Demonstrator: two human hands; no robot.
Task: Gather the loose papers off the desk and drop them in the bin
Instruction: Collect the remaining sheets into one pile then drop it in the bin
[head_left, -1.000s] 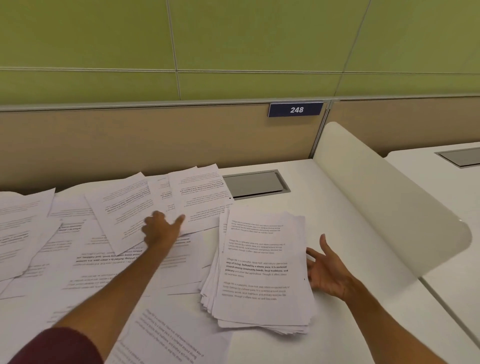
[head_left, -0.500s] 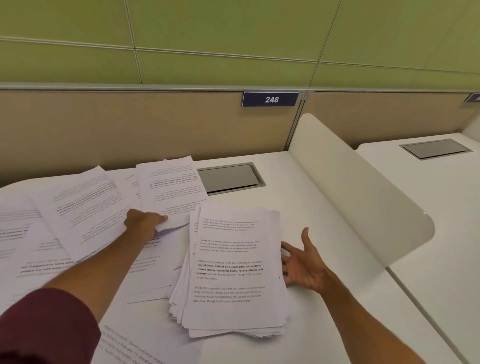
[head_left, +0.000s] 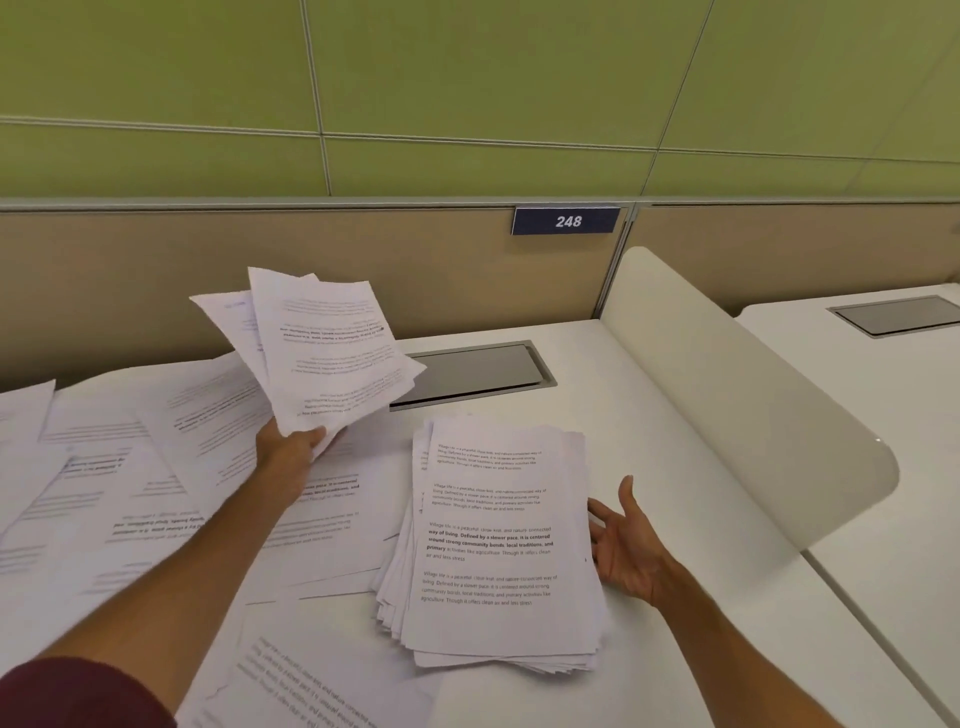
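White paper over most of the head view. Across the left half of the desk (head_left: 649, 415), loose papers (head_left: 130, 493) lying flat and overlapping, print running at all angles, one more sheet at the near edge.

Lifted clear of that spread, a few sheets (head_left: 332, 353), slightly fanned, tilted up and away, their text upside down. Pinched at the near corner by the left hand (head_left: 291, 452), with the thumb on top and the fingers curled round underneath. Behind the forearm, a maroon sleeve (head_left: 78, 696) at the bottom left corner.

Right of centre on the desk, a thick stack (head_left: 498, 545) of printed pages, its edges uneven and splayed toward the near left. Just beside its right edge, the right hand (head_left: 623, 545): palm turned toward the pile, fingers spread and straight, nothing held. Cannot tell whether the fingertips touch the paper.

Behind the stack, a grey hatch (head_left: 472, 371) set flush in the desktop, its left end hidden by the lifted sheets. To the right, a cream divider (head_left: 727, 395) with a rounded corner, standing between this desk and the neighbouring desk (head_left: 909, 467). At the back, a beige partition (head_left: 260, 270) with a blue plate (head_left: 566, 221) reading 248, and above it a green wall (head_left: 467, 78).
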